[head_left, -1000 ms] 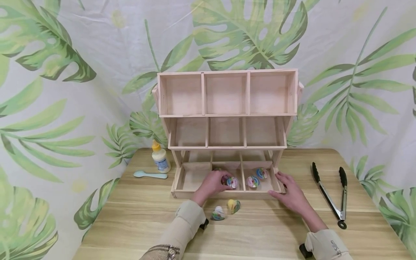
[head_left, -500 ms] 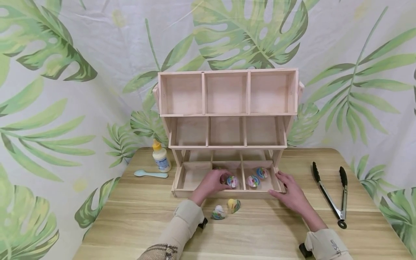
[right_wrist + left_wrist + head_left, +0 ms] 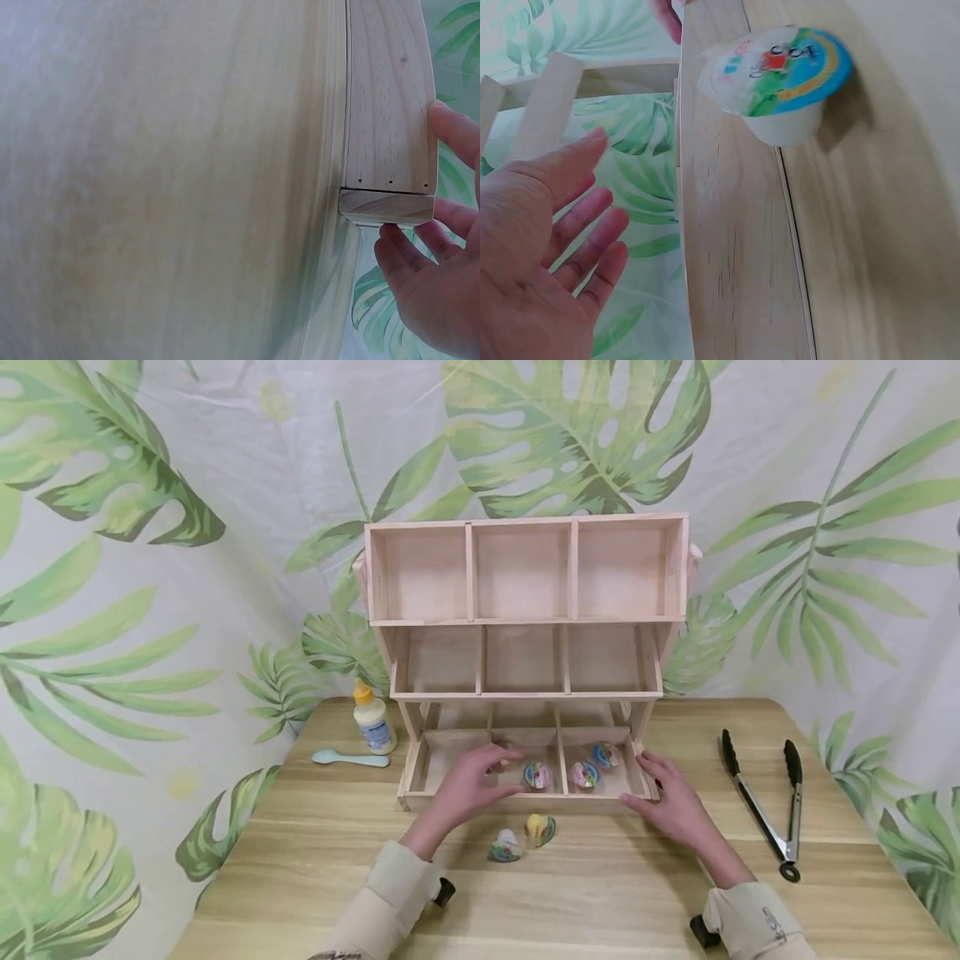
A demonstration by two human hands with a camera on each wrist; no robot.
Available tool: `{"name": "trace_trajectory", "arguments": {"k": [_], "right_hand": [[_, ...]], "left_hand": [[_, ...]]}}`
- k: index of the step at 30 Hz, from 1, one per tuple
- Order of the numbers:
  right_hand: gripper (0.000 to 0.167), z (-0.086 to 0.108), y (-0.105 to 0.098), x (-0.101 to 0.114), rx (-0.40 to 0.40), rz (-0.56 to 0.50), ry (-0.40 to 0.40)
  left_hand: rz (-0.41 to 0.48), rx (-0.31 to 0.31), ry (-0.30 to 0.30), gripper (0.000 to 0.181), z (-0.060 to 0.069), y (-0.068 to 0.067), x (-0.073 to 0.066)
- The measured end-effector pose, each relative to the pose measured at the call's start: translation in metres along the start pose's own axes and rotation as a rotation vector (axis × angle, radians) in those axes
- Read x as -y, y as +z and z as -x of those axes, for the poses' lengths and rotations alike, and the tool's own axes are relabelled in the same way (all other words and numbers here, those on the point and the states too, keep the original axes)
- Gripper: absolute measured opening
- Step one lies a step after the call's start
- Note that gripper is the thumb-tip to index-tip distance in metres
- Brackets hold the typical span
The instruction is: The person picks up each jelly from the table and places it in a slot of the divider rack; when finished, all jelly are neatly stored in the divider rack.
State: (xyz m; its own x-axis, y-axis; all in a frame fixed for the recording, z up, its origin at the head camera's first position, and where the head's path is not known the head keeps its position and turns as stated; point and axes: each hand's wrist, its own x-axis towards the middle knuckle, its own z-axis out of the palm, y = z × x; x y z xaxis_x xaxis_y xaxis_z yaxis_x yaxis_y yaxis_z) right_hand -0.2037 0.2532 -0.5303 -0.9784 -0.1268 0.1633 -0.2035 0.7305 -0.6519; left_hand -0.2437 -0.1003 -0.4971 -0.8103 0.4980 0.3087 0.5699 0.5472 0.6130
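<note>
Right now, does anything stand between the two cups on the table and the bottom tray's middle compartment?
Yes: the front wall separates the white cup and yellow cup from that compartment; the left hand is over part of that wall.

Bright-lidded cups [image 3: 536, 774] lie in the lowest tier [image 3: 562, 804] of the wooden rack [image 3: 525, 697]. Two tipped cups [image 3: 540, 829] lie just before its front edge.

Your left hand [image 3: 463, 787] and right hand [image 3: 671, 803] are bare. You wear two beige garment arms — left sleeve [image 3: 363, 920] and right sleeve [image 3: 753, 918] — with broad cuffs. Inner sides: one small black block each, left block [image 3: 445, 892] and right block [image 3: 703, 932]. Dark lettering [image 3: 772, 923], illegible, marks your right sleeve.
</note>
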Motion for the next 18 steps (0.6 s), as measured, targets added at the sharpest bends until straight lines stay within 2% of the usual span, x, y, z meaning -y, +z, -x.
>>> {"name": "trace_trajectory", "arguments": {"k": [2, 4, 8, 11, 14, 18], "right_hand": [[0.082, -0.001, 0.000, 0.000, 0.001, 0.000, -0.003], [0.081, -0.002, 0.001, 0.000, -0.001, -0.003, -0.006], [0.081, -0.001, 0.001, 0.000, 0.000, -0.005, -0.008], [0.081, -0.002, 0.000, -0.001, 0.001, -0.004, -0.009], [0.081, -0.002, 0.000, 0.000, -0.001, -0.005, -0.008], [0.081, -0.001, -0.001, 0.000, 0.001, -0.012, -0.007]], "left_hand": [[-0.023, -0.018, 0.011, 0.042, 0.011, -0.006, -0.003], [-0.056, -0.008, 0.013, 0.039, 0.022, -0.011, -0.006], [-0.081, 0.058, -0.002, 0.039, 0.044, -0.014, -0.009], [-0.078, 0.113, -0.004, 0.042, 0.057, -0.011, -0.007], [-0.073, 0.158, 0.007, 0.045, 0.065, -0.007, -0.004], [-0.068, 0.190, 0.015, 0.044, 0.069, 0.001, 0.003]]}}
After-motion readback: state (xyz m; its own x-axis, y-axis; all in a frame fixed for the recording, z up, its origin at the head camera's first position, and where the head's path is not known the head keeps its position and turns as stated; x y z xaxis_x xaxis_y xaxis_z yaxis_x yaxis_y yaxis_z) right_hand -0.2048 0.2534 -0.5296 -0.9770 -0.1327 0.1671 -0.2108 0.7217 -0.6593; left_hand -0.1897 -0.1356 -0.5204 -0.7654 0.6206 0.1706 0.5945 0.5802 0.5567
